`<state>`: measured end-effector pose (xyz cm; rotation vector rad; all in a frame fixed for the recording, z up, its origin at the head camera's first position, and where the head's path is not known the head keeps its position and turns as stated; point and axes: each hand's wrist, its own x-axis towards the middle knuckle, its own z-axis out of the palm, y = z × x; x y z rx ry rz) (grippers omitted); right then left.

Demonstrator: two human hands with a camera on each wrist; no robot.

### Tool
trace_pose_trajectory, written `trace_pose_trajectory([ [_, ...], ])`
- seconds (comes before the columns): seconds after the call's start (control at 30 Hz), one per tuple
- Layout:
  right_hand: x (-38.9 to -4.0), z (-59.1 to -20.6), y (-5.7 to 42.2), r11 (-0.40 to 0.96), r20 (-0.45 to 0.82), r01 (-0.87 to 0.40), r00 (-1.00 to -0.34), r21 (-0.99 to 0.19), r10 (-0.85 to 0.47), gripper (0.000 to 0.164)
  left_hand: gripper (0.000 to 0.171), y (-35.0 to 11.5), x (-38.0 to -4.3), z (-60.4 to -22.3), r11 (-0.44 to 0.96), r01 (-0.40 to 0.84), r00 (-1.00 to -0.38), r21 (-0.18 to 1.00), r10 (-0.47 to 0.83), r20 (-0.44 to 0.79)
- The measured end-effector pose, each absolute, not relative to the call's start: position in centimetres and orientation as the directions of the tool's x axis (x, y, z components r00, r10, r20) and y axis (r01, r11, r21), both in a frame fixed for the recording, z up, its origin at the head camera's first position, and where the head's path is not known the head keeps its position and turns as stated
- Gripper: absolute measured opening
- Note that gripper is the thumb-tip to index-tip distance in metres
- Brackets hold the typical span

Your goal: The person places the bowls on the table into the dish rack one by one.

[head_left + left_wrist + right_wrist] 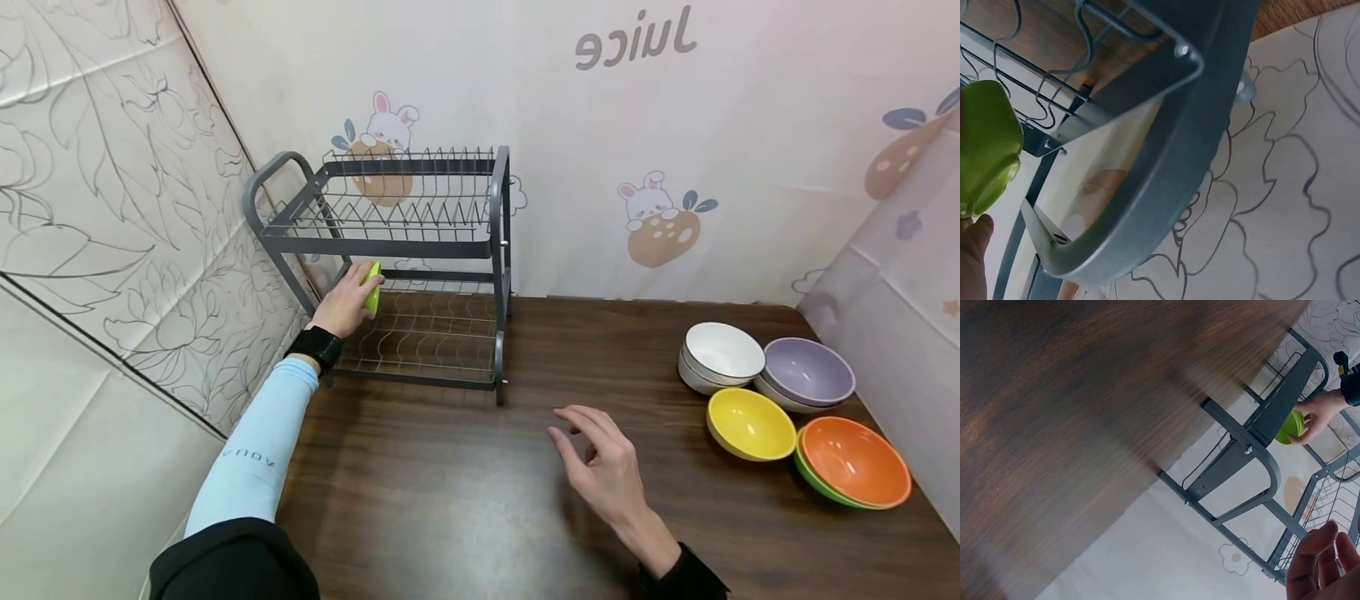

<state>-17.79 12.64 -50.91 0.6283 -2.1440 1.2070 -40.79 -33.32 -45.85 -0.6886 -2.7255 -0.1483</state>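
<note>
My left hand [347, 300] grips a lime-green bowl [372, 287] at the left end of a two-tier grey dish rack [420, 248], between the upper and lower tiers. In the left wrist view the glossy green bowl [988, 147] is tilted beside the rack's frame, with part of my fingers at its lower edge. The right wrist view shows the bowl [1290, 427] above the lower tier, the fingers around it. My right hand [603, 462] hovers over the table to the right of the rack, its fingers loosely bent and nothing in them.
On the right of the brown table [450, 475] stand white bowls [723, 352], a purple bowl [808, 372] on a white one, a yellow bowl [752, 425] and an orange bowl [855, 461] on a green one. Patterned walls close the left, back and right sides.
</note>
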Motion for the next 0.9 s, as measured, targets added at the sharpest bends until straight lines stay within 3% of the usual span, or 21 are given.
trace_pose_trajectory([
  [0.37, -17.7, -50.8, 12.9, 0.479, 0.703, -0.652, -0.704, -0.588, -0.096, 0.032, 0.075, -33.7, -42.3, -46.0, 0.856, 0.516, -0.813, -0.028, 0.500, 0.296],
  [0.63, -17.5, -51.0, 12.9, 0.468, 0.736, -0.677, -0.672, -0.568, -0.079, 0.034, 0.069, -34.4, -43.0, -46.5, 0.875, 0.480, -0.855, 0.062, 0.451, 0.256],
  [0.9, -17.4, -51.0, 13.2, 0.469, 0.725, -0.665, -0.685, -0.581, -0.074, 0.032, 0.068, -34.5, -43.2, -46.6, 0.887, 0.445, -0.877, 0.123, 0.403, 0.262],
])
